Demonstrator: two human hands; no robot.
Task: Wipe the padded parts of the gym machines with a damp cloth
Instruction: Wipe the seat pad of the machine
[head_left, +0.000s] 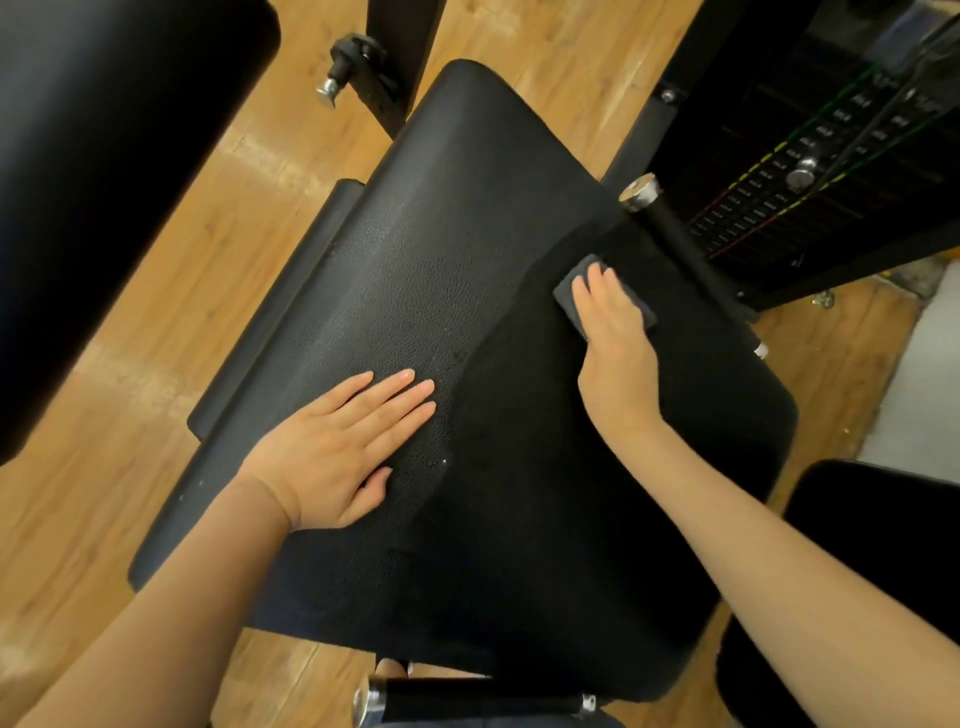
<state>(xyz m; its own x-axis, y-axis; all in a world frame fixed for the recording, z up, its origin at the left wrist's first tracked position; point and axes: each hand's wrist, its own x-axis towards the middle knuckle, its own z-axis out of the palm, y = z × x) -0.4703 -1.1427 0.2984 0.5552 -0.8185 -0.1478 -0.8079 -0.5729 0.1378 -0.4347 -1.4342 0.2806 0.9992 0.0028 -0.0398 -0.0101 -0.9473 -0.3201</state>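
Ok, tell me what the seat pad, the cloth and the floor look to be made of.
Seat pad: black vinyl or faux leather, judging by its pebbled grain and soft sheen. Cloth under the right hand: dark grey, matte, likely microfibre; weave too small to tell. Floor: wood-look planks, glossy; laminate or vinyl, unclear.

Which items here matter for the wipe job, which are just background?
In the job:
seat pad
grey cloth
right hand, flat on the cloth
left hand, flat on the pad

Background:
weight stack
chrome-capped handle
wood floor
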